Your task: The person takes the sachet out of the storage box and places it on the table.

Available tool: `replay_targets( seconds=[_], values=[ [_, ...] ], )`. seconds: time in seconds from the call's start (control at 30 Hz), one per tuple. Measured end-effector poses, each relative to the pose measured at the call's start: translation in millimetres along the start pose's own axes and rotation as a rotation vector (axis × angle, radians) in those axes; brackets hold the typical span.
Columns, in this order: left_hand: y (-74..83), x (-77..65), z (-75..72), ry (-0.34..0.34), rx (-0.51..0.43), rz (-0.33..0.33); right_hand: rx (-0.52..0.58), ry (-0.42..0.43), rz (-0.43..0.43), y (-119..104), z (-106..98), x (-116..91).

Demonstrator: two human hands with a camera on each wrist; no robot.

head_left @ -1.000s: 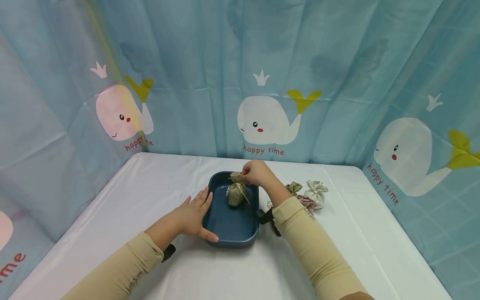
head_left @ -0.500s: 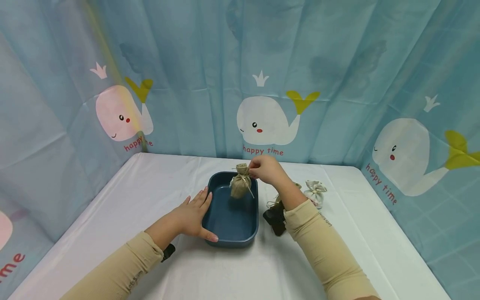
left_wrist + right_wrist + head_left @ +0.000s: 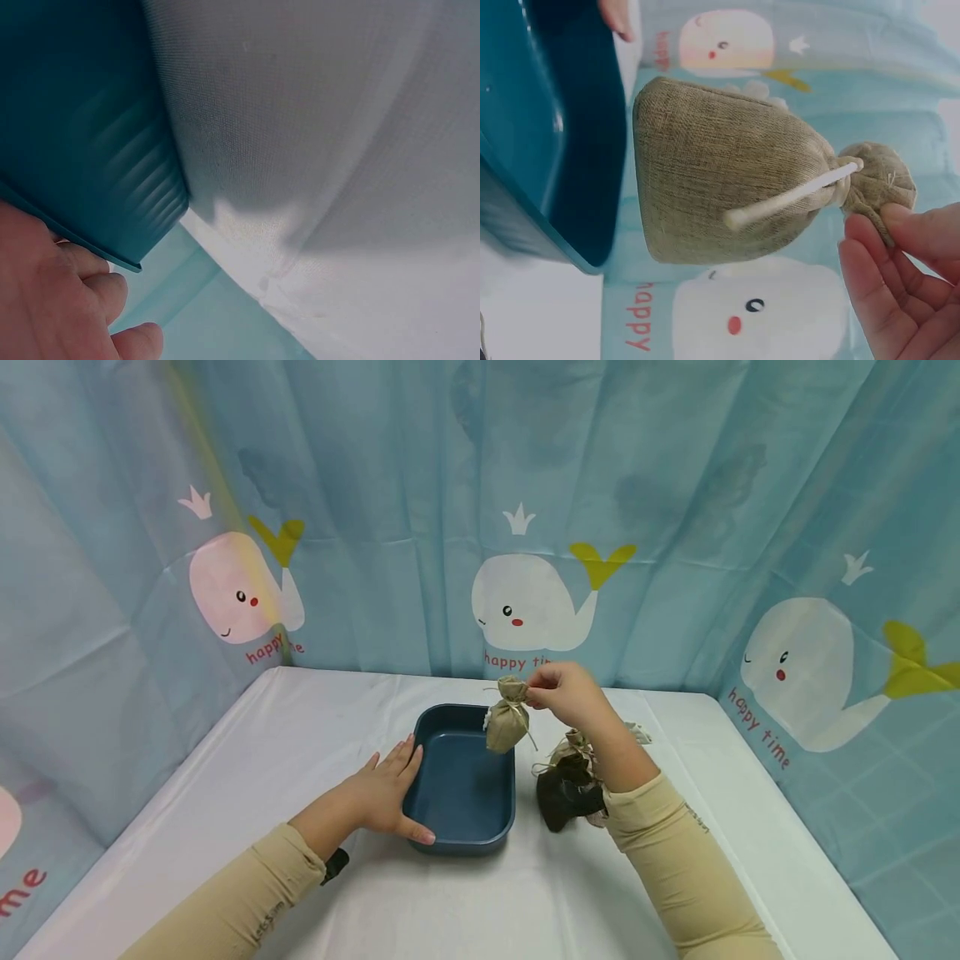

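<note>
My right hand (image 3: 573,693) pinches the gathered top of a brown cloth drawstring pouch (image 3: 508,727). The pouch hangs in the air over the right far rim of a dark blue rectangular tray (image 3: 461,842). In the right wrist view, thumb and fingertips grip the ruffled neck of the pouch (image 3: 727,176), beside its pale tie cord. My left hand (image 3: 382,797) lies with spread, straight fingers along the left rim of the tray. The left wrist view shows the fingers of the left hand (image 3: 56,292) against the outside of the tray wall (image 3: 97,150).
Right of the tray stand more pouches: a dark one (image 3: 557,797), a tan one (image 3: 573,743), and a whitish one (image 3: 639,733) partly hidden by the right arm. A white cloth covers the table (image 3: 247,777). A blue curtain (image 3: 375,527) with whales hangs behind it.
My right hand has lifted the brown pouch up out of the tray and carried it rightward to the tray's far right rim. The left hand has stayed on the tray.
</note>
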State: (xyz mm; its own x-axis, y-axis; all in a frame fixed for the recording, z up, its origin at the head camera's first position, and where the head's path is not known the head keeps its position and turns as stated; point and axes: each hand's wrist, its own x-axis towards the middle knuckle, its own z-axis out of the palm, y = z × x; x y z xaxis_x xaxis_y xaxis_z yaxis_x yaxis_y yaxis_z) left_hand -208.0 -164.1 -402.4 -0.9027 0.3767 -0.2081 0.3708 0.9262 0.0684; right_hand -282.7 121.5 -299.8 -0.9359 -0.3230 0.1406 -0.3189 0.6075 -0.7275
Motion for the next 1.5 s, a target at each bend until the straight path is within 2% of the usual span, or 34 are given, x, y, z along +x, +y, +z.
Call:
replay_targets(
  seconds=[0.23, 0.53, 0.7, 1.2, 1.5],
  values=[
    [0.9, -0.3, -1.0, 0.004, -0.002, 0.000, 0.029, 0.042, -0.023, 3, -17, -13],
    [1.4, -1.4, -2.8, -0.006, -0.004, 0.003, 0.043, 0.085, -0.020, 16, -43, -31],
    [2.2, -2.5, -4.2, -0.014, -0.009, -0.003, 0.046, 0.135, -0.022, 27, -58, -45],
    [3.0, -2.6, -3.3, 0.002, -0.009, 0.001, -0.099, 0.255, 0.020, 71, -98, -86],
    [2.3, -1.2, -2.9, 0.006, -0.006, -0.001, -0.133, 0.239, 0.082, 97, -110, -106]
  ],
)
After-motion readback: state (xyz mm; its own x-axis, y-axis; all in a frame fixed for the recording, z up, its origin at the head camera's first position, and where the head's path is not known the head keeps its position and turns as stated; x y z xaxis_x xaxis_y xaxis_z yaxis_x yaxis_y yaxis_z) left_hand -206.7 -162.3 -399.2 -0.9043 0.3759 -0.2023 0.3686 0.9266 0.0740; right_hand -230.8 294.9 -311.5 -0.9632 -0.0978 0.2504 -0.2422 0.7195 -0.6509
